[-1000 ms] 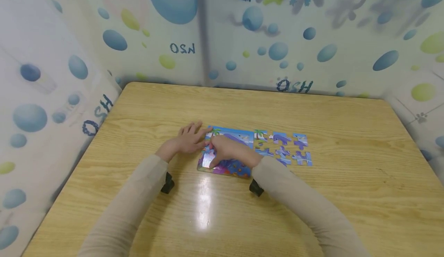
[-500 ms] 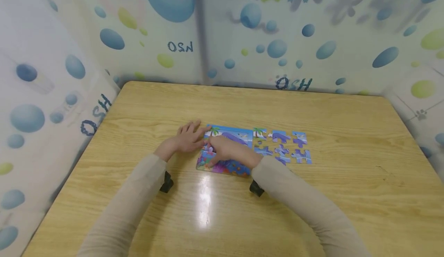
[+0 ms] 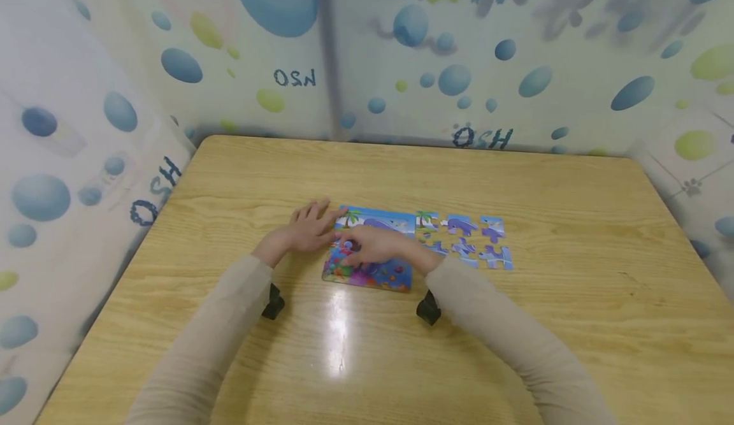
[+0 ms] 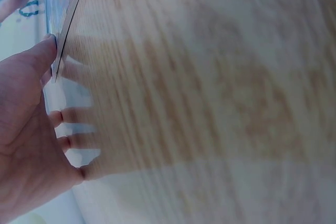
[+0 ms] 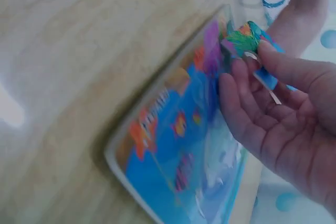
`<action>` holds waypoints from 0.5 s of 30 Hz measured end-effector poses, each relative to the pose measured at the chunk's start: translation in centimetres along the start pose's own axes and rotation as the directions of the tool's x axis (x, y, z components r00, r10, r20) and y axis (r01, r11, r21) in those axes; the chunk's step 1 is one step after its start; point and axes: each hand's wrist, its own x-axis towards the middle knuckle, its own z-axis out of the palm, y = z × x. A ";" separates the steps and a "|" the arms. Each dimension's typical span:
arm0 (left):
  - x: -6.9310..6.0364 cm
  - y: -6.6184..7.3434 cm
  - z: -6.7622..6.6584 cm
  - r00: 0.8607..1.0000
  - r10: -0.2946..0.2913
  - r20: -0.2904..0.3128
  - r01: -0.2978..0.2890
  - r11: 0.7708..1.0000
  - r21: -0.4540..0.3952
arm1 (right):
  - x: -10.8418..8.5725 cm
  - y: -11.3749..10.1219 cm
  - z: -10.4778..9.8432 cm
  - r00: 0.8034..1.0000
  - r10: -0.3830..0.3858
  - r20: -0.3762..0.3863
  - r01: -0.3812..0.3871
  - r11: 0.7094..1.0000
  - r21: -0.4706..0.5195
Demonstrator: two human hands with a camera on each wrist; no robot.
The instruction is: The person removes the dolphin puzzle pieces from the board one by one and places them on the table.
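A picture puzzle board (image 3: 390,275) with a sea scene lies flat on the table. My left hand (image 3: 309,230) rests at its left side with fingers spread. In the left wrist view, the thumb (image 4: 41,56) touches the board's edge. Over the board's left half is my right hand (image 3: 375,244). In the right wrist view, its thumb and fingers pinch a colourful puzzle piece (image 5: 244,41), tilted up from the board; part of the piece is hidden by the fingers. The right hand and forearm cover the middle of the board in the head view.
Several loose blue and purple puzzle pieces (image 3: 460,225) lie in two rough rows just right of the board, partly behind the right forearm. The wooden table (image 3: 573,297) meets a patterned wall (image 3: 487,62) at the back.
My right hand and wrist have shifted slightly relative to the board. The white glare on the board's lower left has gone, showing coloured print. My left hand stays at the board's edge.
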 end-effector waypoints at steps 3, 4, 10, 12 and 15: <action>0.1 0.0 0.1 1.000 0.000 0.011 0.000 1.000 0.004 | -0.5 0.6 -0.5 1.000 -0.001 0.017 0.000 0.998 0.062; 0.1 0.1 0.1 1.000 0.000 0.012 0.000 1.000 0.000 | -0.8 0.7 -0.7 1.000 0.009 0.022 -0.011 0.997 0.079; 0.1 0.3 0.0 1.000 -0.009 0.003 0.009 1.000 0.006 | -3.2 2.3 -2.3 0.997 0.082 0.012 -0.083 0.981 0.175; 0.0 0.4 -0.1 1.000 -0.008 0.005 0.008 1.000 0.001 | -4.0 2.9 -2.7 0.996 0.087 -0.003 -0.085 0.980 0.182; -0.2 0.4 -0.2 1.000 0.002 -0.003 -0.002 1.000 -0.006 | -5.3 3.8 -3.3 0.996 0.092 -0.012 -0.087 0.976 0.198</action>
